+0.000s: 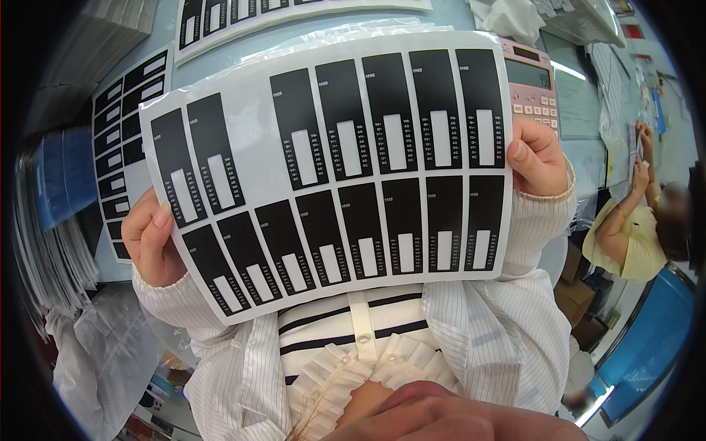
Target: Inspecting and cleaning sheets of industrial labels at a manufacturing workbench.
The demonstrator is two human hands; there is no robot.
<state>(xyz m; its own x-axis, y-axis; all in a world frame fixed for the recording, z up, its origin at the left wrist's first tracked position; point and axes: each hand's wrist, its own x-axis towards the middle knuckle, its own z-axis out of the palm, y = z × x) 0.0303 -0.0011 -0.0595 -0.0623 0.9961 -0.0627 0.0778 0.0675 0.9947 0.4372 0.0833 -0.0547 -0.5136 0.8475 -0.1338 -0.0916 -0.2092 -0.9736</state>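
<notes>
I hold up a white sheet of black labels [382,121] in front of my chest, one hand at each side edge. The labels stand in two rows, each with a white window and small print; one place in the upper row shows bare backing. My left hand [151,239] pinches the sheet's left edge, thumb on the front. My right hand [540,158] grips the right edge the same way, its fingers partly hidden behind the sheet. The sheet is slightly bowed and hides the table behind it.
A similar label sheet [121,187] lies at the left, and a stack of label sheets [294,22] at the far side. A pink calculator [535,110] is beyond my right hand. Piled bags or sheets [55,242] stand at the left edge. Another person [625,235] works at the right.
</notes>
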